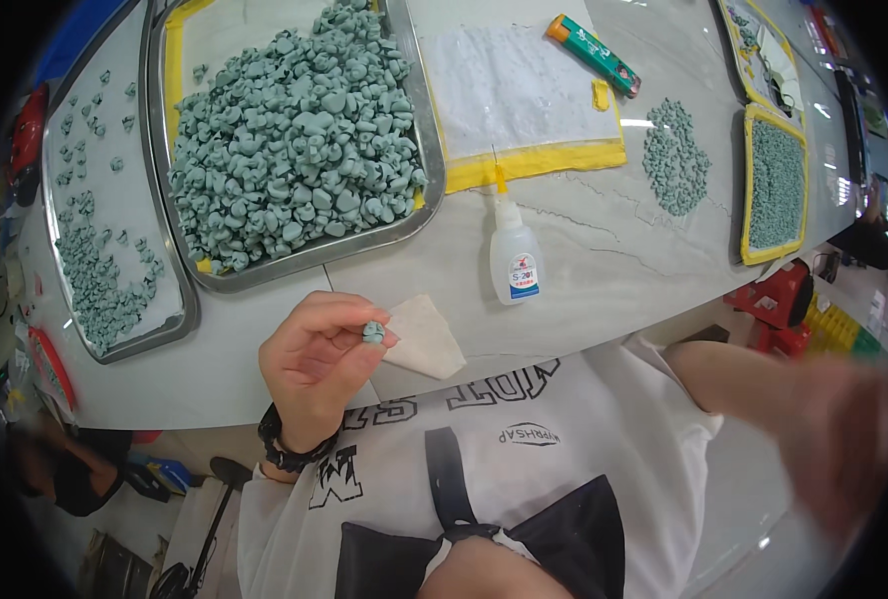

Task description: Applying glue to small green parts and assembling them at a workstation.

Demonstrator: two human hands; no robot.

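Note:
Between thumb and fingertips, my left hand (316, 359) pinches a small grey-green plastic part (373, 331) over the table's near edge. A folded beige cloth or paper piece (426, 337) lies just beside those fingertips. Off to the far right, away from the tabletop, my right hand (843, 439) is smeared by motion, so its fingers cannot be made out. A clear glue bottle (516, 255) with a yellow nozzle and thin tip lies or stands on the table beyond the cloth; no hand touches it.
A metal tray (309, 272) heaped with similar parts stands beyond my left hand, with another tray (186, 321) at its left. Past the bottle lie a yellow-taped white sheet (524, 90) and a green tube (595, 58). Tiny green pieces (675, 158) and yellow-edged trays (745, 215) are at right.

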